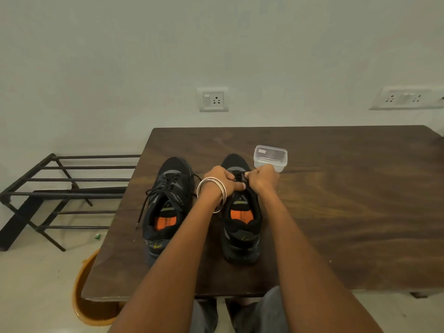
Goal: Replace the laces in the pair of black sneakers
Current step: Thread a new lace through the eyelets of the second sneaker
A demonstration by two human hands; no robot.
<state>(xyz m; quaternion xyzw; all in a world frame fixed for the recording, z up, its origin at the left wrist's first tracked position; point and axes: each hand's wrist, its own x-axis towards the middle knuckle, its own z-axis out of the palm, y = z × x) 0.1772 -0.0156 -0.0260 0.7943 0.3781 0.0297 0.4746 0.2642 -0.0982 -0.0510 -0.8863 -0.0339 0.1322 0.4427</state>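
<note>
Two black sneakers with orange insoles stand side by side on the dark wooden table, toes pointing away from me. The left sneaker has a black lace threaded through it, with loose ends trailing off its left side. Over the eyelets of the right sneaker, my left hand, with silver bangles on the wrist, and my right hand each pinch the black lace. My hands hide most of that lacing.
A clear lidded plastic box sits just beyond my right hand. A black metal rack stands on the floor at left, an orange tub under the table's near left corner. Wall sockets are behind.
</note>
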